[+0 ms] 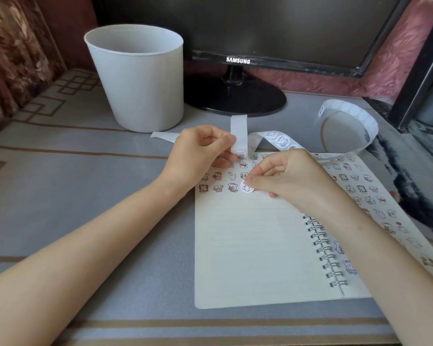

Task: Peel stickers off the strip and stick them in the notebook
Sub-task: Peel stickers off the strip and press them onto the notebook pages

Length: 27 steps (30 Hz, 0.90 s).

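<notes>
An open spiral notebook (248,250) lies on the grey table, with rows of small cartoon stickers across the top of its left page and over its right page. My left hand (200,156) pinches the white sticker strip (239,136) just above the page's top edge. The strip loops away to the right in a curl (355,118). My right hand (285,176) pinches a round white sticker (246,188) and holds it against the left page, at the right end of the lowest sticker row. My right forearm hides part of the spiral binding.
A white plastic bin (138,78) stands behind the left hand. A black Samsung monitor (238,61) on a round base (235,98) sits at the back. A dark object (420,71) lies along the right edge, and patterned fabric (15,51) lies at the left.
</notes>
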Each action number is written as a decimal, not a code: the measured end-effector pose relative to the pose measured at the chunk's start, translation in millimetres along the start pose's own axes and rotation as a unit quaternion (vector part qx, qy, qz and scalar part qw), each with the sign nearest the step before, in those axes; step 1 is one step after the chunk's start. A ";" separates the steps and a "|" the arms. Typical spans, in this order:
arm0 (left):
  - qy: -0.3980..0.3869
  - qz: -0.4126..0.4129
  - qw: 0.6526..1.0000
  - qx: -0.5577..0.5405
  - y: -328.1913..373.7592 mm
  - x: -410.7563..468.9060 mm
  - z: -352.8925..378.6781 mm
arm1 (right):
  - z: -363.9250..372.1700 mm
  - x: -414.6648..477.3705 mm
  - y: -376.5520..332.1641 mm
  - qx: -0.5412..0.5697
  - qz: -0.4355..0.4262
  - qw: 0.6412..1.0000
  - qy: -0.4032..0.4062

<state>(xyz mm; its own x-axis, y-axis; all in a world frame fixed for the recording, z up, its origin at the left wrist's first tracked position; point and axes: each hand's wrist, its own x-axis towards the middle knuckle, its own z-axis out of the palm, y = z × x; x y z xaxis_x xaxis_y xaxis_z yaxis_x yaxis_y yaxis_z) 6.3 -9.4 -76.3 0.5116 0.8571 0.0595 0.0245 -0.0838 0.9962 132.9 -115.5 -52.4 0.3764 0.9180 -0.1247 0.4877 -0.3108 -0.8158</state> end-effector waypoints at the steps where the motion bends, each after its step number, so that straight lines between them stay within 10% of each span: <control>1: 0.000 0.001 1.000 0.000 0.1 0.1 -0.1 | 0.1 0.1 0.0 0.001 -0.001 1.000 0.000; 27: -0.004 0.008 1.000 -0.007 -0.9 0.1 -0.3 | 7.7 3.3 9.6 -0.049 -0.036 0.997 0.041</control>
<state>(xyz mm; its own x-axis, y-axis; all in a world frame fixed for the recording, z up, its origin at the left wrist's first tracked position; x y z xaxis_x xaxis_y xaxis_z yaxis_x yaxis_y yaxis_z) 6.1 -9.1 -77.2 0.5193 0.8512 0.0759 0.0033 -0.0908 0.9959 132.7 -113.6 -65.0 0.3995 0.9166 -0.0175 0.5882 -0.2709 -0.7620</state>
